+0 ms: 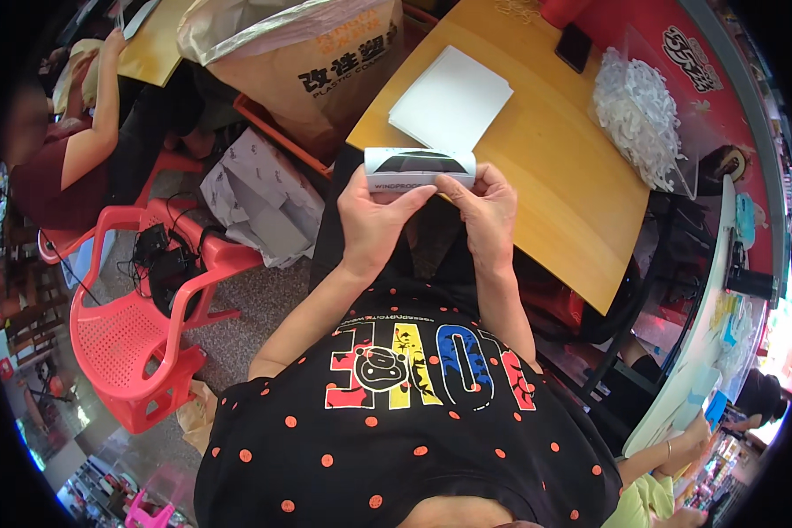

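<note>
Both hands hold a curved white printed sheet [421, 165] in front of my chest, at the near edge of the wooden table. Dark shapes and lettering show on its face. My left hand [370, 220] grips the left end, with the thumb across the lower edge. At the opposite end my right hand [484, 211] pinches it, its thumb close to the left one. Some fingers are hidden behind the sheet. Just beyond it lies a stack of white sheets [453, 97] on the yellow wooden table [554, 176].
A clear bag of white strips [638, 114] and a black phone [574, 47] are toward the table's right side. Left of the table stand a large paper sack [299, 70], a crumpled white sack [264, 198] and a red plastic chair [123, 339]. Another person [70, 176] sits farther left.
</note>
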Available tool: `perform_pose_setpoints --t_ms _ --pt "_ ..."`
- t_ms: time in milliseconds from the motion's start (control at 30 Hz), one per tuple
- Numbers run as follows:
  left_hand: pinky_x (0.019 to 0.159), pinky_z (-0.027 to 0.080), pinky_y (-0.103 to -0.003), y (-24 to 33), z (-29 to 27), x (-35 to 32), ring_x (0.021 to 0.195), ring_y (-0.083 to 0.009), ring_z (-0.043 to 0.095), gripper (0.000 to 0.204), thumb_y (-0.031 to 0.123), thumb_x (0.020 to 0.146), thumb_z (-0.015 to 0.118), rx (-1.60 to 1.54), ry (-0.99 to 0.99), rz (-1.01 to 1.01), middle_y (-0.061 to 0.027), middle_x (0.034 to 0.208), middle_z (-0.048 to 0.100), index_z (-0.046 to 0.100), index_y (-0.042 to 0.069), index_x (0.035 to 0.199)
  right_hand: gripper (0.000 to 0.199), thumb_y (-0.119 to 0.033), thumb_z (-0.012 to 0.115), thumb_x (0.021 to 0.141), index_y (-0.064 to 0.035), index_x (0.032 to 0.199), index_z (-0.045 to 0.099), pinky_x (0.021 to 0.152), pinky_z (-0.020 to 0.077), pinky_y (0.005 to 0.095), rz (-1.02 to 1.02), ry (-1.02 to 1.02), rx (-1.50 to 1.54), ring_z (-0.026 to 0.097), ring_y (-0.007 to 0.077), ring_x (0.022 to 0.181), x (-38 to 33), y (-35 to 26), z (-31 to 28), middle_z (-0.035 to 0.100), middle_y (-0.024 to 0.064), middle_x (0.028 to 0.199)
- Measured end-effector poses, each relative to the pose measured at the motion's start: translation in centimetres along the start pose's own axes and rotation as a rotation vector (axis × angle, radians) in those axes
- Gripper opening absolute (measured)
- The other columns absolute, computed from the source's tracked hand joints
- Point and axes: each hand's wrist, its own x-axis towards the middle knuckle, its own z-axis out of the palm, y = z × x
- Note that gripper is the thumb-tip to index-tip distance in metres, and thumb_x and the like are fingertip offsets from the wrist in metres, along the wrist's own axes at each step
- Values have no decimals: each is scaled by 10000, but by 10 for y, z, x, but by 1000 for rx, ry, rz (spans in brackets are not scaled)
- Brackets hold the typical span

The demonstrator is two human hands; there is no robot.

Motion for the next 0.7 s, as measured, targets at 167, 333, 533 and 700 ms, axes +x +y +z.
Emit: perform_pose_setpoints --t_ms 167,333,533,700 --pt "595 573 -228 0 4 7 777 -106 676 274 32 822 775 124 17 -60 -90 931 703 609 -30 1032 196 -114 781 839 -14 823 614 492 415 182 -28 33 2 558 36 564 0 5 -4 656 29 707" --pt "566 555 -229 -3 -4 8 694 -145 696 233 96 878 727 77 -30 -120 -94 924 713 631 -20 1056 202 -143 766 863 -37 768 623 430 263 179 -27 18 72 401 -4 482 9 21 -12 549 -45 621" --pt "562 548 -239 -13 -40 14 735 -215 732 286 200 1003 557 -161 -250 -401 -163 1016 710 645 -56 1096 196 -144 687 929 1 798 666 414 228 193 59 -8 165 363 1 449 12 17 -30 528 -54 604" --pt "565 505 -226 3 -65 15 694 -140 648 241 168 965 621 239 -425 -378 -72 855 639 700 -59 965 232 -167 655 955 11 811 691 420 242 192 98 -94 71 386 7 447 15 22 -42 524 -51 593"
